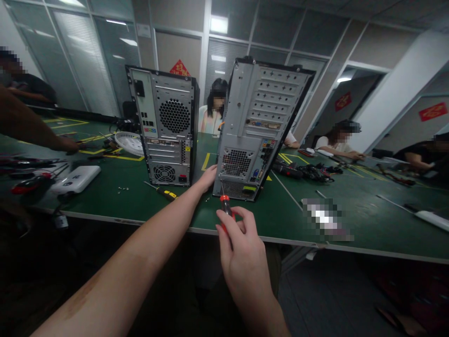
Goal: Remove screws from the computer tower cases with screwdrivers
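Observation:
My right hand (242, 238) grips a red and black screwdriver (225, 204), its shaft pointing up at the lower left corner of a tall computer case (242, 135). That case stands upright, its back panel towards me. My left hand (209, 178) reaches to the case's lower left side; its fingers are hidden behind the edge. To the left stands a second computer case (168, 126), also back side forward. A yellow and black screwdriver (166, 193) lies in front of it. A few small screws (122, 189) rest on the green table (140, 206).
A white power bank or box (76, 179) and red-handled tools (32, 183) lie at the left, near another person's arm (31, 121). Behind are a white basket (129, 142) and seated people. Black cables (315, 173) and a blurred-out object (324, 217) lie at the right.

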`<act>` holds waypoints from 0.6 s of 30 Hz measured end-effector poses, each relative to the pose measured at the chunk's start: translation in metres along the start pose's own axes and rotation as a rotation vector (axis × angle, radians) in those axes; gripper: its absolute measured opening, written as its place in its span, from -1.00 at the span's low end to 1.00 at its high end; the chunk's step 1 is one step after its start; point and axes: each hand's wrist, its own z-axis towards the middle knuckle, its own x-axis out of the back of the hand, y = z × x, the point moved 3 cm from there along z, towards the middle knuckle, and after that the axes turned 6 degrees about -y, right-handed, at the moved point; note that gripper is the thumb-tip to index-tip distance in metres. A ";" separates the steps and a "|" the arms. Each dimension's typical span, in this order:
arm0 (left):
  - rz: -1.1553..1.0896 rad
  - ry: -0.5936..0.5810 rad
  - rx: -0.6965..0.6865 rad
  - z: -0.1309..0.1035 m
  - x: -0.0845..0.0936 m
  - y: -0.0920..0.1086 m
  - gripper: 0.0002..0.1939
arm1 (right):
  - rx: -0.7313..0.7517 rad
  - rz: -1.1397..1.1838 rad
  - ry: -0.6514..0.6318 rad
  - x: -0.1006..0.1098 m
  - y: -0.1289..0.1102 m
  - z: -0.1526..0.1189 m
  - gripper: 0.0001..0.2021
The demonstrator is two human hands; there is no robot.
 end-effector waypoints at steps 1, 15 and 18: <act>0.003 -0.004 -0.007 0.000 0.000 0.000 -0.49 | -0.001 0.004 -0.003 0.000 0.000 0.000 -0.69; 0.045 0.016 0.018 -0.005 -0.002 0.004 -0.52 | -0.037 0.075 -0.078 0.001 -0.003 -0.004 -0.63; 0.059 0.008 -0.006 -0.005 -0.002 0.004 -0.53 | -0.053 0.081 -0.071 0.002 -0.001 -0.004 -0.70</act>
